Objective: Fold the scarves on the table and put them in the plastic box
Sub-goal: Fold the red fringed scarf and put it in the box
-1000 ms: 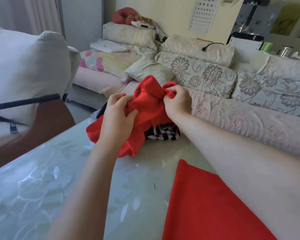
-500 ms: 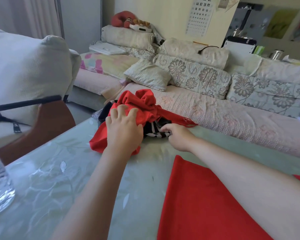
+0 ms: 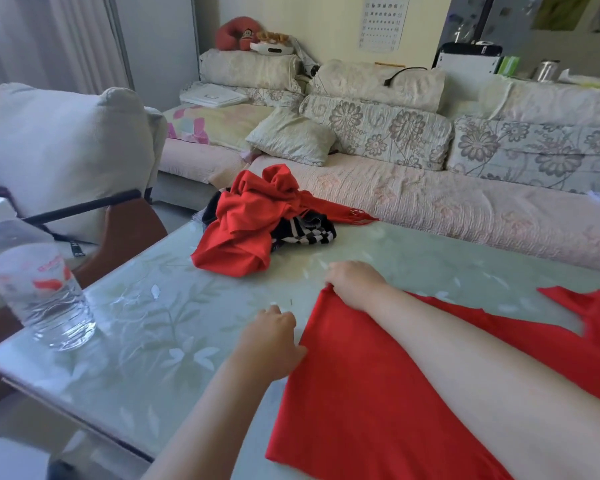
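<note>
Glossy tabletop (image 3: 174, 327), flat red scarf (image 3: 354, 393), R hand (image 3: 355, 284) pinching corner, L hand (image 3: 269, 336) curled beside

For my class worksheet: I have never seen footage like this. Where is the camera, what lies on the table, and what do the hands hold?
No machine here: a person works with bare hands, and the one camera sits on their head, looking forward and down. The right hand pinches the far corner of a flat red scarf spread on the table. The left hand lies curled at that scarf's left edge; whether it grips is unclear. Further off lie a crumpled red scarf over a black-and-white scarf, and a water bottle stands at the left.
</note>
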Demonstrator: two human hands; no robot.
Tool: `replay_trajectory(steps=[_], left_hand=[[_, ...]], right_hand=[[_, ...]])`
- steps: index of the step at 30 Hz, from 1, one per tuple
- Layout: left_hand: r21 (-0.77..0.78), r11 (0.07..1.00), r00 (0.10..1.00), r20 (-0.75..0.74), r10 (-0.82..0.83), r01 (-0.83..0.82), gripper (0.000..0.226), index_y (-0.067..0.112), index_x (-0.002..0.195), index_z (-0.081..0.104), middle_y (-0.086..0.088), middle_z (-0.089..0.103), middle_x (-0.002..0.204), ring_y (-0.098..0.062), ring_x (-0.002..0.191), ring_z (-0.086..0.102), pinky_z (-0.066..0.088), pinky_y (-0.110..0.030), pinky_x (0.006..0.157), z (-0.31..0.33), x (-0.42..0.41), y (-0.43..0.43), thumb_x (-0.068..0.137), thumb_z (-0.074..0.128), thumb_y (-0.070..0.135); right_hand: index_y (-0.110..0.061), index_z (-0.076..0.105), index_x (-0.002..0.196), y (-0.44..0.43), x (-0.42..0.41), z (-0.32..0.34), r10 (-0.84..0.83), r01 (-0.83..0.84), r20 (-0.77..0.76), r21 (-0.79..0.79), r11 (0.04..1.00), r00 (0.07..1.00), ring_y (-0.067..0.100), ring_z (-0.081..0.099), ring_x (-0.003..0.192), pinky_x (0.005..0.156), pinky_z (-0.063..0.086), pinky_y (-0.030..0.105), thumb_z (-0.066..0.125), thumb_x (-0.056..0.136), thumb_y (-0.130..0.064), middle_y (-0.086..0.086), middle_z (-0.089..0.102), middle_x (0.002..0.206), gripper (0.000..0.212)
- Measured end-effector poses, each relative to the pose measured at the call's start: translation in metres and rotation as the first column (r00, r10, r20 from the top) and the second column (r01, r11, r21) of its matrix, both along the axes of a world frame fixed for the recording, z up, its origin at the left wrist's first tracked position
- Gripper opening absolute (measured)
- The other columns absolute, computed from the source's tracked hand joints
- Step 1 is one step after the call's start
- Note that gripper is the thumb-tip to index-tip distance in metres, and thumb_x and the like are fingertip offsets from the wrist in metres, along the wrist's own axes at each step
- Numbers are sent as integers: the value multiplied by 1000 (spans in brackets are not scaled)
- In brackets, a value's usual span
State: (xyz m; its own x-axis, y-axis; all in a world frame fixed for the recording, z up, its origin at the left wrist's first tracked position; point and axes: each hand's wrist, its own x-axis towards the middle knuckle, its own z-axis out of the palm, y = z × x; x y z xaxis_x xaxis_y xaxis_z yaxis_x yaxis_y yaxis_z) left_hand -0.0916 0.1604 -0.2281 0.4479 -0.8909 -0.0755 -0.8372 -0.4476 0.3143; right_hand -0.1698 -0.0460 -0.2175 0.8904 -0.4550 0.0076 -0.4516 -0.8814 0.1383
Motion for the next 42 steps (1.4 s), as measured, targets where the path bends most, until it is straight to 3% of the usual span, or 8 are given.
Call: replay_trajectory(steps=[11,18,20,23,27,30,33,42], left_hand=[[-142,970,958,-237,159,-196,15,17,91,54,-3,61,95,-25,90,57,48,-33,72,8,-7,-18,80,48,9],[-379,880,958,-138,252,-287,22,8,100,37,-5,47,73,-29,68,47,27,-35,54,4,46,-22,83,38,-8],[-384,867,946,-58,319,-316,23,10,96,35,-8,47,80,-32,74,48,32,-36,58,4,57,-21,82,40,-7],[-370,899,923,206,325,-233,29,10,104,50,-12,50,103,-34,95,48,41,-40,73,-3,64,-30,77,54,0],[-307,950,971,237,19,56,41,25,128,56,-3,51,131,-28,119,44,42,-42,96,-10,47,-44,87,59,28],[-3,998,994,91,-68,68,60,37,152,21,2,13,162,-23,149,7,11,-51,118,-25,29,-43,97,34,57],[159,987,996,89,-1,-14,68,43,154,-3,6,-12,163,-23,150,-16,-10,-62,114,-29,19,-39,93,15,70],[-11,1000,999,48,-24,24,67,30,155,16,-3,20,161,-27,148,14,20,-48,116,7,-34,-65,97,33,59]], right_hand=[[-18,71,85,-18,11,25,-192,83,441,253,964,877,27,63,93,81,52,37,52,81,-4,6,70,95,24],[-14,67,122,-22,66,10,-190,67,453,274,960,871,31,57,119,100,46,38,53,92,-9,11,61,130,33],[-19,37,153,-14,81,3,-167,62,277,353,934,946,32,39,141,111,38,38,58,93,-12,12,25,162,64],[-36,2,159,-3,84,-9,-199,140,91,439,888,976,35,30,147,112,38,42,57,94,-18,4,-17,166,87],[-28,21,156,7,63,-21,-319,276,158,243,930,935,32,27,147,118,21,53,45,99,-37,9,2,167,63],[-22,31,152,16,34,-30,-547,526,113,171,833,829,35,20,148,115,13,65,33,100,-50,16,15,163,59],[-24,18,158,18,3,-35,-613,583,20,287,761,790,35,3,152,115,2,69,24,99,-62,17,5,165,71],[-26,37,152,9,-95,-6,-401,275,235,430,860,886,19,25,149,121,20,43,44,101,-46,2,29,162,55]])
